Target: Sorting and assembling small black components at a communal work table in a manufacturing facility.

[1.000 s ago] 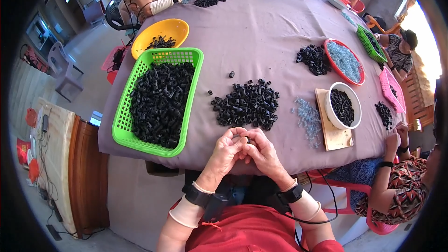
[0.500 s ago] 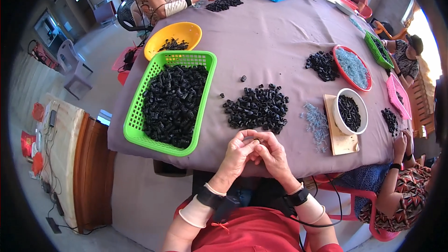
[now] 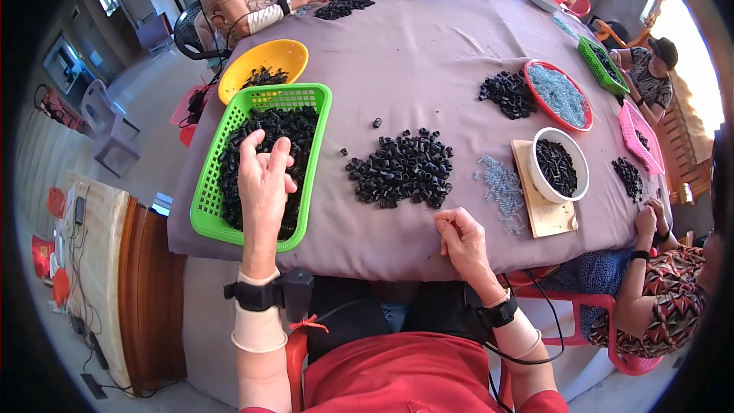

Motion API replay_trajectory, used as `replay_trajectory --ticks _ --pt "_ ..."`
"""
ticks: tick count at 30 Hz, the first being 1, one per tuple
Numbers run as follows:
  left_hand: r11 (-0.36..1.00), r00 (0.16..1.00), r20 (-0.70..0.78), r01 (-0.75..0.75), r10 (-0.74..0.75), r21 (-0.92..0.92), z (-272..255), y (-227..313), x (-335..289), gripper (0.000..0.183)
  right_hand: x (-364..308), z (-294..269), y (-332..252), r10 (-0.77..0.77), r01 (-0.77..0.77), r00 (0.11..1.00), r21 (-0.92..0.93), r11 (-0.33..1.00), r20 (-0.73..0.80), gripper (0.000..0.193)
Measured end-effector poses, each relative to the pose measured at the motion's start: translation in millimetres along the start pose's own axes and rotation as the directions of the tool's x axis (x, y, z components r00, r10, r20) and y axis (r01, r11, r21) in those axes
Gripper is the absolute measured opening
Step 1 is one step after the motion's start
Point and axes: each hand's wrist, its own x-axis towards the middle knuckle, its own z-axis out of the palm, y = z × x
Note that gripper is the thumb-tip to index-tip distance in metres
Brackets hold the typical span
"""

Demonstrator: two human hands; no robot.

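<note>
My left hand (image 3: 266,172) is over the green basket (image 3: 321,160), its fingers spread and nothing visible in them. Small black plastic parts (image 3: 260,122) heap up inside that basket. On the cloth to its right is a loose pile of short black ring-like pieces (image 3: 401,168). My right hand (image 3: 464,243) is near the table's front edge, just beyond the pile's near right side. Its fingers are curled in toward the thumb, and whatever they may hold is hidden.
A white bowl of black parts (image 3: 582,176) stands on a wooden board (image 3: 544,218), beside small clear pieces (image 3: 501,187). Farther right is a red tray (image 3: 585,118) of clear pieces. A yellow bowl (image 3: 267,53) sits behind the basket. Co-workers sit around the table.
My hands have parted from near the front of the black pile. The left has moved left over the green basket and opened; the right has shifted slightly right.
</note>
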Motion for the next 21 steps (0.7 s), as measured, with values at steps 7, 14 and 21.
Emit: replay_trajectory --ticks 7,14,21 --pt "0.934 0.904 0.341 -0.324 0.259 0.150 63.3 -33.8 -70.1 0.008 9.3 -2.4 16.2 -0.147 0.124 0.983 -0.196 0.973 -0.111 0.006" --pt "0.802 0.855 0.449 -0.450 0.259 0.394 93.1 -67.8 -72.5 0.014 -2.8 -10.4 3.2 -0.235 0.218 0.971 -0.284 0.934 -0.028 0.006" --pt "0.773 0.846 0.449 -0.483 0.289 0.412 93.4 -76.8 -72.6 0.014 -7.1 -37.7 7.3 -0.277 0.226 0.958 -0.400 0.888 -0.074 0.006"
